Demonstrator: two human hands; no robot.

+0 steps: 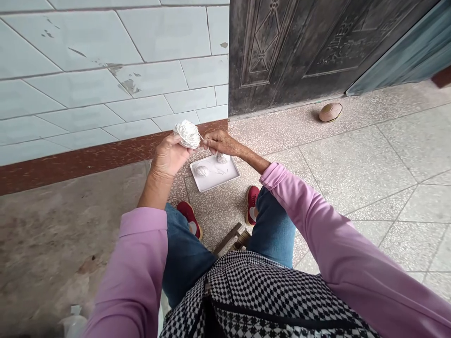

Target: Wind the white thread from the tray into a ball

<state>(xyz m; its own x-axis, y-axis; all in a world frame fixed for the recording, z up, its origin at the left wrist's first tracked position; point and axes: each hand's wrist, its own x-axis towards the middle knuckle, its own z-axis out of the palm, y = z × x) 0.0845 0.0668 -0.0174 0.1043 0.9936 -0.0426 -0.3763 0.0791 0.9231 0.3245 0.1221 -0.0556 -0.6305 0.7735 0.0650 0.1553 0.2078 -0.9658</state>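
Note:
My left hand [169, 156] is closed round a ball of white thread [188, 133], held up in front of me. My right hand [220, 142] pinches the thread strand that runs off the ball, just to its right. Below the hands a white tray [229, 175] lies on the floor. Two smaller white thread balls rest in it, one [202, 171] at the left and one [223, 158] at the back, partly hidden by my right hand.
I sit with both red shoes [252, 203] on a speckled tile floor, a wooden stool part [232, 238] between my knees. A tiled wall stands at the left, a dark metal door [299, 47] ahead. A round tan object [330, 112] lies by the door. A plastic bottle [73, 323] is at the lower left.

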